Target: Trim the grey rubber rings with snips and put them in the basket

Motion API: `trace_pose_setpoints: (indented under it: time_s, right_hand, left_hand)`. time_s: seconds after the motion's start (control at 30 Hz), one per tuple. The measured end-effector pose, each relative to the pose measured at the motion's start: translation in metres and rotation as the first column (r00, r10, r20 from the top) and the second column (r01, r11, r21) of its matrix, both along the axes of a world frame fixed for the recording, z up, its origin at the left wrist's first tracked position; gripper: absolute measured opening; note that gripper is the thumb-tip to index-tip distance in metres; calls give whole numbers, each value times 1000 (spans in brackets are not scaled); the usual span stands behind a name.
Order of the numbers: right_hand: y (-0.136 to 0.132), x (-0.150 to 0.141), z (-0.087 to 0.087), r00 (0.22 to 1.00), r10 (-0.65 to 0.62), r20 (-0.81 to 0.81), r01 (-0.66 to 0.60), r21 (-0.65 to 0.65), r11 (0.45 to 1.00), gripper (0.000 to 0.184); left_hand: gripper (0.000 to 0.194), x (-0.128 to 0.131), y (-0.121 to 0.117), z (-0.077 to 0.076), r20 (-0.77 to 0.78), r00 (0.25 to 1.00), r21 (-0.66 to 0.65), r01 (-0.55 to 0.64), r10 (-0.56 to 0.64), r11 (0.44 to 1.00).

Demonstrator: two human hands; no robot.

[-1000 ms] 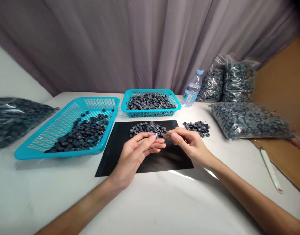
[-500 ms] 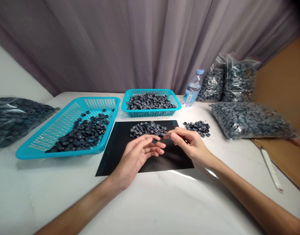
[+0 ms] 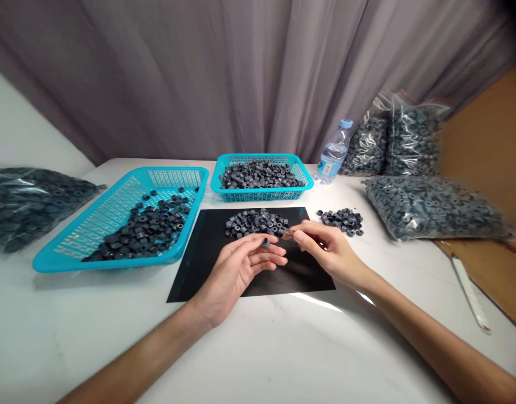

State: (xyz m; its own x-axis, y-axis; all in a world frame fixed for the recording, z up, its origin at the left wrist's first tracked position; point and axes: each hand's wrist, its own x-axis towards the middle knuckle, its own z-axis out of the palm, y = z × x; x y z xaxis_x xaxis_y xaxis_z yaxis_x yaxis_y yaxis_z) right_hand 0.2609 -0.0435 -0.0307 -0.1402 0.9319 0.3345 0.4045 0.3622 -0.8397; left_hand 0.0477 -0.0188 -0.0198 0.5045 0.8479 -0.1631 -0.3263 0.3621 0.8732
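Observation:
My left hand (image 3: 236,266) holds a small dark grey plastic cap (image 3: 265,243) between thumb and forefinger, its hollow end showing. The other fingers of that hand curve loosely below it. Just to the right, my right hand (image 3: 325,244) pinches a small thin blade-like piece (image 3: 287,232) whose kind is too small to tell; its tip points toward the cap but stays apart from it. Both hands are above a black sheet (image 3: 199,252). Behind the fingers, a pile of similar grey caps (image 3: 255,220) lies on the sheet's far part.
A smaller cap pile (image 3: 342,220) sits right of the sheet. Two blue baskets hold caps, one at left (image 3: 47,259) and one at back (image 3: 261,193). Bags of caps (image 3: 434,210) stand and lie at right, another bag (image 3: 34,205) at left. A water bottle (image 3: 333,154) and white-handled cutter (image 3: 470,294) are near.
The cap in my left hand has turned so that its open end shows more. Both hands stay nearly in place; the whole view has shifted slightly.

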Motion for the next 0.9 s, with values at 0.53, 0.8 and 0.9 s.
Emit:
trace_pose_setpoints:
  time_s: [0.53, 0.8, 0.9]
  right_hand:
    - [1, -1, -2, 998, 26, 50, -25, -22, 999, 35]
    - [-1, -2, -2, 998, -3, 58, 3, 2, 1000, 35]
    - [-1, -2, -2, 998, -4, 59, 4, -2, 1000, 36]
  left_hand:
    - [23, -3, 0, 3, -65, 998, -48, -1, -3, 999]
    - [22, -7, 3, 12, -17, 999, -7, -39, 39, 999]
    - [19, -22, 18, 32, 49, 953, 47, -301, 299, 953]
